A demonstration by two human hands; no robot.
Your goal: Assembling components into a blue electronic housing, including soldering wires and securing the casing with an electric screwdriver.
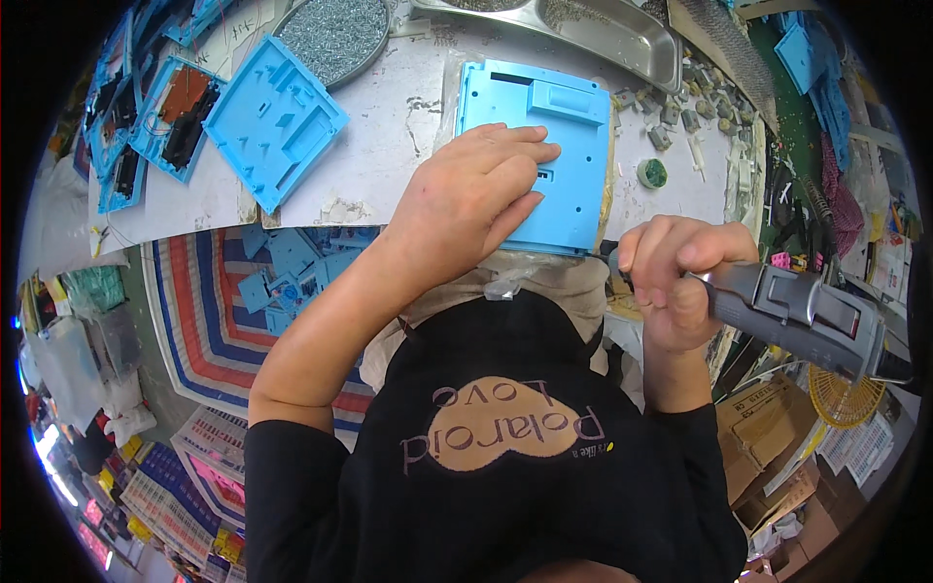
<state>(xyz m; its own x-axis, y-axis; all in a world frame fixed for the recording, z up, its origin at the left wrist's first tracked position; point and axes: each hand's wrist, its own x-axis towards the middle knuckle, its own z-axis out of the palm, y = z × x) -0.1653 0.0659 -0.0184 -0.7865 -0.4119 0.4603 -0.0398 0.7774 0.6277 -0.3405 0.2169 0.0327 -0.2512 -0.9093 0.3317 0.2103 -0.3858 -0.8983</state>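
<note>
A light-blue plastic casing [573, 199] lies on the white table in front of me, over a clear plastic bag. My left hand [476, 189] rests flat on its left part, fingers stretched out and pressing on its surface. To the right, beyond the casing's near corner, my right hand [685, 267] is wrapped around a grey electric screwdriver [807, 316]. The tool lies roughly level, its body reaching out to the right and its front end toward the casing. Its tip is partly hidden by my fingers and cannot be made out.
A round dish of screws [335, 39] and a metal tray [637, 44] stand at the back. Left are a blue panel [277, 126] and shells with wires [180, 117]. Right lie small grey parts [690, 119] and a green-filled tub [652, 174]. A striped bag [199, 321] holds blue parts.
</note>
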